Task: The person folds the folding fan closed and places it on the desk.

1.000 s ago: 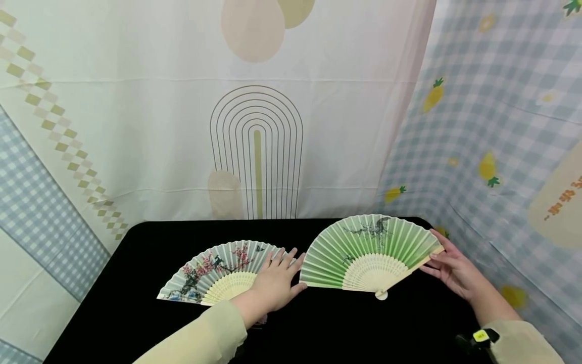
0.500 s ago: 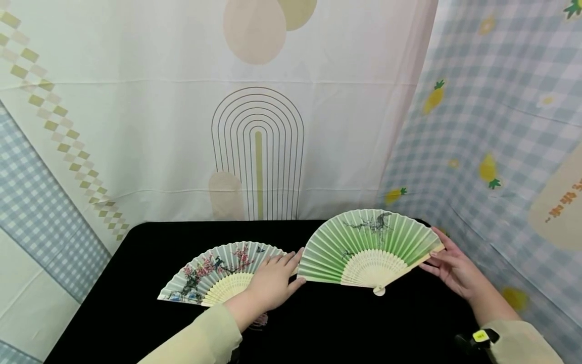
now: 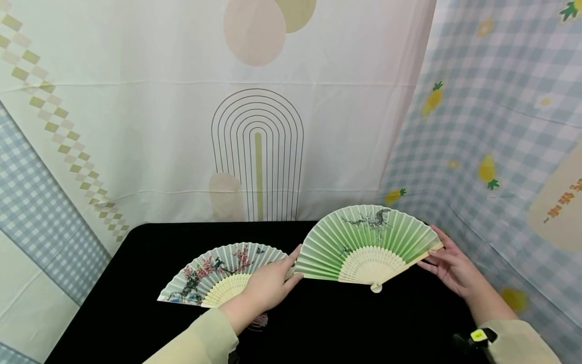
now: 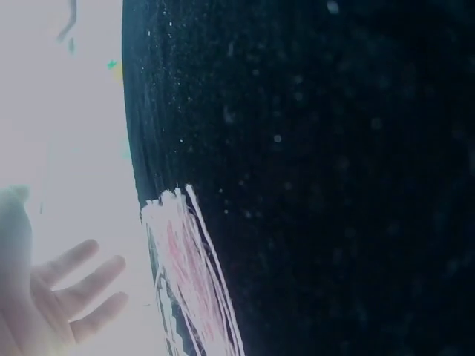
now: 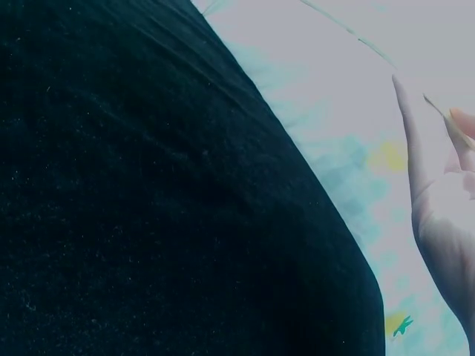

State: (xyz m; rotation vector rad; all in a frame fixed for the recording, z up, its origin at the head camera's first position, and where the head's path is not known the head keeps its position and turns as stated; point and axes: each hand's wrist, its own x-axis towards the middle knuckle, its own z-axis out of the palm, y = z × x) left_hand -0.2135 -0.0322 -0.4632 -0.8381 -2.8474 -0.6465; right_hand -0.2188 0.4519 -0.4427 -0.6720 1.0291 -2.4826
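Note:
A green folding fan (image 3: 368, 242), spread wide with a dark branch print, is held up between the two hands. At its left edge the left hand (image 3: 265, 285) pinches it between thumb and fingers. The right hand (image 3: 452, 270) grips the pale outer rib on the other side, thumb in front. Behind the left hand, a second spread folding fan (image 3: 213, 273) with pink blossoms lies on the black table, partly hidden. A pinkish tassel (image 4: 193, 274) hangs large in the left wrist view and shows below the left wrist in the head view.
The black-covered table (image 3: 364, 328) runs back to a white printed curtain (image 3: 345, 136). On the right hangs a blue checked curtain (image 3: 514, 126) with pineapples, close to the right hand. Both wrist views are washed out beyond the table edge.
The left hand's spread fingers have drawn together on the green fan's left edge. That fan has risen slightly and shifted a little left. The blossom fan stays put.

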